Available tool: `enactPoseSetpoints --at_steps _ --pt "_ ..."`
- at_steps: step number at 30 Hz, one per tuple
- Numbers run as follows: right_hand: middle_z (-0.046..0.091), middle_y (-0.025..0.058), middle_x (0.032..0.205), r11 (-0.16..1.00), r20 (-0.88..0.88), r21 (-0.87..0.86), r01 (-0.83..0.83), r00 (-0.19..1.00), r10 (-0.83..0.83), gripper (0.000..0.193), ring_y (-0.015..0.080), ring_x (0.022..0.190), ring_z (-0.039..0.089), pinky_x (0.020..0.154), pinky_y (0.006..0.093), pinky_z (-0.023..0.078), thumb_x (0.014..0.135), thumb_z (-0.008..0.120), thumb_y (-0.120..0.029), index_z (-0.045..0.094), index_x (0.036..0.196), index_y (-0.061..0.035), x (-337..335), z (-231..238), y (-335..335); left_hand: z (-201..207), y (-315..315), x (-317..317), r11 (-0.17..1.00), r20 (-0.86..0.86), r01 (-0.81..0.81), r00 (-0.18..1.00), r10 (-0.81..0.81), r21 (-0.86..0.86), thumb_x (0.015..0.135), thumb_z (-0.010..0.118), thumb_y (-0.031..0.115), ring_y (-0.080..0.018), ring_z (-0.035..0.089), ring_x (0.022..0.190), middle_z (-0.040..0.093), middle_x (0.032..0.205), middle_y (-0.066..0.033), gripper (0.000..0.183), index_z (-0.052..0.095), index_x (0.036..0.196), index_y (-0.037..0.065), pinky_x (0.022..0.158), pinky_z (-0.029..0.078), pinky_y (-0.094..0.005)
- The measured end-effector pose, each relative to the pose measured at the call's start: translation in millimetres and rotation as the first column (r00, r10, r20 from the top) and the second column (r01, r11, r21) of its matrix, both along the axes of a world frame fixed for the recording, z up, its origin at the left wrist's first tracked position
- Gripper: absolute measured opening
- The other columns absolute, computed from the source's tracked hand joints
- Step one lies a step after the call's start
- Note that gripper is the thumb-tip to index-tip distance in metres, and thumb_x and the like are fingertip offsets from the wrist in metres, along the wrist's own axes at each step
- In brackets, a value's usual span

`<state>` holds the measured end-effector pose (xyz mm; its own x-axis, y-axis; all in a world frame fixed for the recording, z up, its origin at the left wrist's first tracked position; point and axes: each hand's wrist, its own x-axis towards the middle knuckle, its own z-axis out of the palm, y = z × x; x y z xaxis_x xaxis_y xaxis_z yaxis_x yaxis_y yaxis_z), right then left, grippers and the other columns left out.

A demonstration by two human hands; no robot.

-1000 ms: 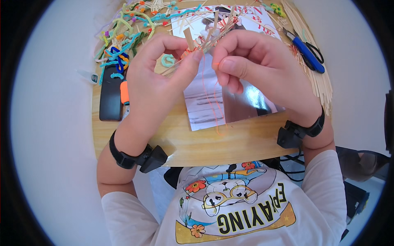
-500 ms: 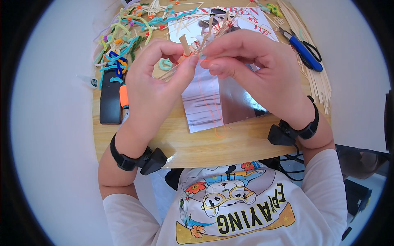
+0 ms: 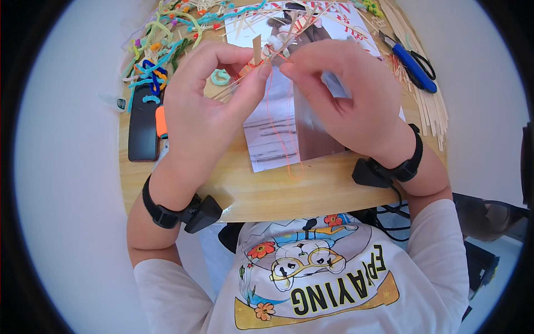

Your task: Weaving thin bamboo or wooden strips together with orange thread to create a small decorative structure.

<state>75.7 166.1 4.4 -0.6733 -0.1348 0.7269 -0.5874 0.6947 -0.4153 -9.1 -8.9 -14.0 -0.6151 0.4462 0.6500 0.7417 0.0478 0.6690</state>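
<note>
My left hand [image 3: 203, 108] pinches a bundle of thin bamboo strips [image 3: 257, 50] between thumb and forefinger, above the table. The strips cross one another, and orange thread binds them in places. White fluffy tufts [image 3: 276, 42] sit among them. My right hand [image 3: 356, 92] is closed in a pinch just to the right, drawing the orange thread [image 3: 282, 57] away from the bundle. A long loop of that thread hangs down over a magazine [image 3: 267, 136]. The exact spot where the thread meets the strips is partly hidden by my left thumb.
Colourful pipe cleaners [image 3: 158, 33] lie heaped at the far left, near a dark phone [image 3: 143, 131] and an orange spool [image 3: 161, 121]. On the right are blue-handled pliers [image 3: 414, 69], black scissors [image 3: 427, 68] and many loose bamboo strips [image 3: 431, 114]. A small bottle [image 3: 120, 103] lies at the left edge.
My right hand has moved slightly away from my left, and its fingers have curled in more, with the thread stretched between. The whole view has shifted slightly.
</note>
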Motion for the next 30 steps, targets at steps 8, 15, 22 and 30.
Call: enactPoseSetpoints --at_steps 8,15,22,30 --pt "0.067 0.0069 0.085 0.992 -0.070 0.119 0.030 0.997 -0.022 0.018 0.0137 0.072 0.063 0.064 0.0244 0.051 0.079 0.069 0.008 0.063 0.092 -0.0019 1 -6 -3 0 0 1 1.000 -0.035 0.000 0.999 0.000 0.021 0.074 0.075 0.005 -0.0120 0.055 0.068 0.058 0.075 -0.0030 0.018 0.063 0.087 0.002 0.064 0.044 -0.0250" --pt "0.062 0.0056 0.087 1.000 0.063 0.021 0.014 0.998 -0.016 0.017 0.0112 0.073 0.062 0.065 0.0228 0.051 0.080 0.070 0.007 0.061 0.092 -0.0005 3 -1 -7 -3 1 0 0.997 -0.111 -0.074 0.991 0.074 0.008 0.071 0.076 0.006 -0.0150 0.057 0.066 0.060 0.075 -0.0038 0.019 0.063 0.085 0.004 0.064 0.045 -0.0274" --pt "0.061 0.0048 0.090 0.972 0.267 -0.225 -0.062 0.956 0.123 0.019 0.0112 0.081 0.065 0.071 0.0219 0.053 0.084 0.067 0.006 0.055 0.099 0.0015 2 -6 -6 -5 -1 0 0.997 -0.128 -0.074 0.989 0.073 -0.005 0.070 0.077 0.006 -0.0153 0.058 0.066 0.060 0.075 -0.0039 0.020 0.064 0.084 0.004 0.065 0.045 -0.0275" --pt "0.063 0.0044 0.086 0.936 0.140 -0.342 -0.087 0.980 0.142 0.018 0.0114 0.078 0.067 0.066 0.0222 0.052 0.084 0.066 0.002 0.055 0.097 -0.0010 0 -11 -10 -4 -3 3 0.997 -0.124 -0.078 0.989 0.075 -0.022 0.069 0.076 0.005 -0.0152 0.058 0.069 0.061 0.077 -0.0033 0.021 0.063 0.086 0.005 0.069 0.045 -0.0279"
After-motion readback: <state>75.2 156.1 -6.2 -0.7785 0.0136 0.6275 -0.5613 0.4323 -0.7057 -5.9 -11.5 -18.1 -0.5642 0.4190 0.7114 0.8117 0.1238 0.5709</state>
